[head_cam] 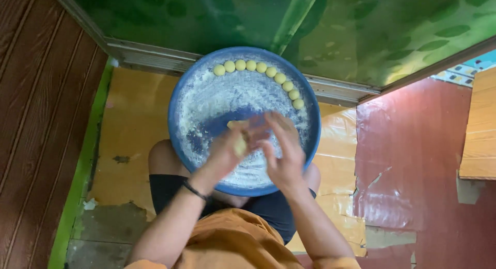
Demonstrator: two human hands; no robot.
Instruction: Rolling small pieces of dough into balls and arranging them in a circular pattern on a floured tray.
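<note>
I sit on the floor (134, 124) with a round blue tray (178, 101) resting across my knees, its bottom dusted white with flour. My left hand (227, 150) and my right hand (281, 150) meet over the near half of the tray, palms turned toward each other, both blurred. Between them is a small pale yellow piece of dough (239, 144): my left fingers curl loosely around it, and my right fingers (279, 127) are spread and stretched out, pressing against it from the other side rather than gripping it. How tightly the left fingers close I cannot tell through the blur. A dark band (195, 190) circles my left wrist. Along the far rim of the tray lies a curved row of dough balls (268, 72), each just beside the next, well apart from my hands. Beyond the tray stands a green patterned wall (361, 31), and brown wooden planks (36, 103) run along my left.
</note>
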